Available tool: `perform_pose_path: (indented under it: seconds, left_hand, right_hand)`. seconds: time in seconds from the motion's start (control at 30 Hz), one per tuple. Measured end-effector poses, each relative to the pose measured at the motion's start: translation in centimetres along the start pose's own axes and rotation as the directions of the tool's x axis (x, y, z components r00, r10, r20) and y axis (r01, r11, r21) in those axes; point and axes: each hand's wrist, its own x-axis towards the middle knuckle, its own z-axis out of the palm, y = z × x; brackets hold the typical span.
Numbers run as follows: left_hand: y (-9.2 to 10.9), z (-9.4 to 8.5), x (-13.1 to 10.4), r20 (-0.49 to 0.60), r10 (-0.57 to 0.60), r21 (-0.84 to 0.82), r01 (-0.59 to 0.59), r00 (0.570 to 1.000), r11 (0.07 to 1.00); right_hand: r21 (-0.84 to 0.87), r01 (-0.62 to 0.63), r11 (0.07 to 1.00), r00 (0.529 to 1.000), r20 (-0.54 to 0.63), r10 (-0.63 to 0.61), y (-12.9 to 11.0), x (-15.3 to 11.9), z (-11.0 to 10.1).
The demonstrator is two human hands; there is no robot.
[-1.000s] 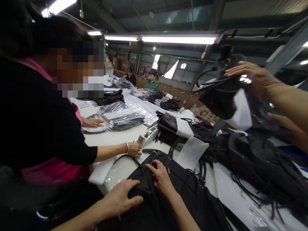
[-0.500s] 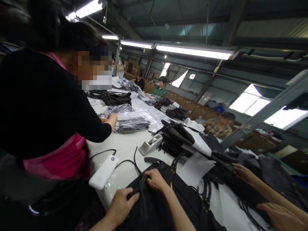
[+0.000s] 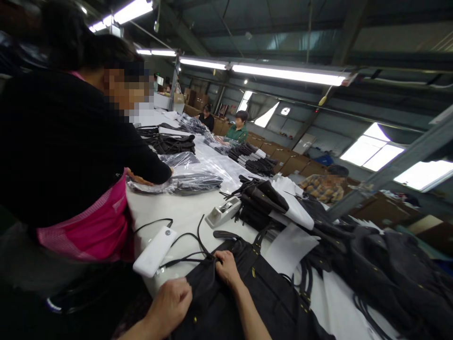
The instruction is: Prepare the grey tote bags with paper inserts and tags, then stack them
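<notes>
A black bag (image 3: pixel 262 278) with straps and small gold-coloured fittings lies at the table's near edge, in front of me. My left hand (image 3: pixel 173 300) is closed in a fist on the bag's left edge, its fingertips hidden. With bent fingers, my right hand (image 3: pixel 226 269) grips the bag near its upper edge, where thin black straps (image 3: pixel 193 259) come out over the table. Just beyond my hands lie a white power bank (image 3: pixel 155 251) with a black cable and a grey tape dispenser (image 3: pixel 223 212).
A co-worker (image 3: pixel 81 141) in a pink apron leans over plastic-wrapped bags (image 3: pixel 198 182) at left. Stacked black bags (image 3: pixel 262 198) with white paper (image 3: pixel 292 248) stand beyond mine. More dark bags (image 3: pixel 382 264) lie at right. A slanted metal post (image 3: pixel 375 184) rises there. Other people sit farther back.
My left hand has closed from a spread thumb and fingers onto the bag's edge. The other pair of hands at right has left the view. The co-worker's arm has drawn back toward the apron.
</notes>
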Motion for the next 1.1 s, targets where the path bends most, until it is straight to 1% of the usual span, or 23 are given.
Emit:
perform_pose_path:
  seconds: [0.03, 0.1, 0.17, 0.2, 0.23, 0.27, 0.3, 0.37, 0.43, 0.47, 0.5, 0.53, 0.6, 0.63, 0.67, 0.7, 0.77, 0.8, 0.83, 0.87, 0.93, 1.0, 1.1]
  left_hand:
    - [-0.6, -0.4, -0.2, 0.010, -0.047, -0.038, 0.047, 0.999, 0.998]
    - [-1.1, -1.6, -0.3, -0.039, -0.104, -0.089, 0.100, 0.994, 0.991]
    - [-0.1, -2.9, 0.2, -0.106, -0.100, -0.114, 0.088, 0.989, 0.990]
    - [0.9, -3.4, 0.7, -0.109, -0.078, -0.102, 0.067, 0.991, 0.992]
    - [2.1, -3.6, 1.2, -0.076, -0.052, -0.067, 0.047, 0.996, 0.997]
    - [3.4, -3.4, 1.8, -0.012, -0.024, -0.007, 0.024, 1.000, 1.000]
    - [4.6, -3.0, 2.2, 0.065, 0.000, 0.076, -0.005, 0.998, 0.997]
    - [6.3, -1.4, 2.8, 0.212, 0.012, 0.277, -0.072, 0.977, 0.958]
    - [6.9, 0.1, 2.9, 0.304, -0.014, 0.418, -0.120, 0.953, 0.900]
    - [6.8, 0.5, 2.9, 0.323, -0.014, 0.435, -0.135, 0.946, 0.890]
    - [6.5, 0.6, 2.9, 0.333, 0.006, 0.407, -0.149, 0.943, 0.901]
    - [6.1, 0.4, 3.0, 0.342, 0.038, 0.339, -0.161, 0.939, 0.927]
    - [5.1, -0.7, 3.4, 0.393, 0.083, 0.141, -0.149, 0.916, 0.979]
    - [4.7, -1.5, 3.9, 0.430, 0.083, 0.056, -0.118, 0.899, 0.991]
    - [4.3, -2.2, 4.6, 0.455, 0.072, 0.004, -0.082, 0.888, 0.997]
    - [4.1, -2.7, 5.6, 0.449, 0.056, -0.013, -0.056, 0.892, 0.998]
    - [4.2, -3.2, 8.2, 0.347, 0.043, 0.023, -0.054, 0.937, 0.998]
    - [4.5, -2.9, 9.8, 0.286, 0.052, 0.054, -0.071, 0.957, 0.996]
    - [4.9, -2.3, 11.5, 0.250, 0.064, 0.082, -0.087, 0.966, 0.993]
    - [5.5, -1.5, 13.2, 0.254, 0.072, 0.101, -0.100, 0.965, 0.990]
    - [6.9, 1.0, 16.2, 0.335, 0.056, 0.132, -0.105, 0.941, 0.986]
    - [8.1, 3.7, 18.4, 0.398, 0.018, 0.176, -0.096, 0.917, 0.980]
    - [9.6, 7.2, 19.8, 0.407, -0.016, 0.255, -0.097, 0.913, 0.962]
  right_hand:
    - [0.006, -0.001, 1.000, 1.000, -0.009, 0.001, 0.0, 0.0, 0.1]
    - [0.014, 0.000, 1.000, 1.000, -0.024, 0.000, -0.1, 0.0, 0.2]
    - [0.017, 0.007, 1.000, 0.999, -0.035, -0.007, -0.4, 0.0, 0.2]
    - [0.015, 0.012, 1.000, 0.999, -0.040, -0.011, -0.5, 0.0, 0.1]
    - [0.013, 0.018, 1.000, 0.999, -0.044, -0.017, -0.7, -0.1, 0.0]
    - [0.010, 0.024, 1.000, 0.998, -0.050, -0.024, -0.9, -0.2, -0.1]
    - [0.007, 0.031, 1.000, 0.998, -0.057, -0.030, -1.1, -0.4, -0.4]
    - [0.003, 0.047, 0.999, 0.996, -0.078, -0.047, -1.5, -1.1, -1.0]
    - [0.000, 0.061, 0.998, 0.992, -0.112, -0.061, -1.7, -2.1, -1.7]
    - [0.000, 0.059, 0.998, 0.987, -0.151, -0.058, -1.7, -2.8, -2.0]
    - [0.002, 0.044, 0.999, 0.976, -0.211, -0.042, -1.7, -3.5, -2.3]
    - [0.010, 0.013, 1.000, 0.958, -0.288, -0.009, -1.6, -4.2, -2.4]
    - [0.042, -0.086, 0.995, 0.891, -0.443, 0.095, -1.1, -5.4, -2.2]
    - [0.065, -0.139, 0.988, 0.855, -0.495, 0.153, -0.8, -6.0, -1.9]
    - [0.086, -0.187, 0.979, 0.830, -0.518, 0.204, -0.5, -6.5, -1.4]
    - [0.102, -0.226, 0.969, 0.817, -0.522, 0.246, -0.3, -6.9, -0.9]
    - [0.109, -0.278, 0.954, 0.815, -0.499, 0.294, 0.0, -7.5, 0.2]
    - [0.100, -0.291, 0.952, 0.821, -0.485, 0.302, 0.0, -7.7, 0.7]
    - [0.083, -0.297, 0.951, 0.828, -0.473, 0.300, -0.1, -7.9, 1.2]
    - [0.062, -0.296, 0.953, 0.837, -0.463, 0.290, -0.3, -8.1, 1.5]
    - [0.025, -0.284, 0.958, 0.855, -0.446, 0.265, -0.7, -8.4, 1.7]
    - [0.014, -0.274, 0.962, 0.866, -0.432, 0.253, -1.0, -8.6, 1.6]
    - [0.030, -0.298, 0.954, 0.872, -0.398, 0.285, -1.4, -9.1, 1.6]
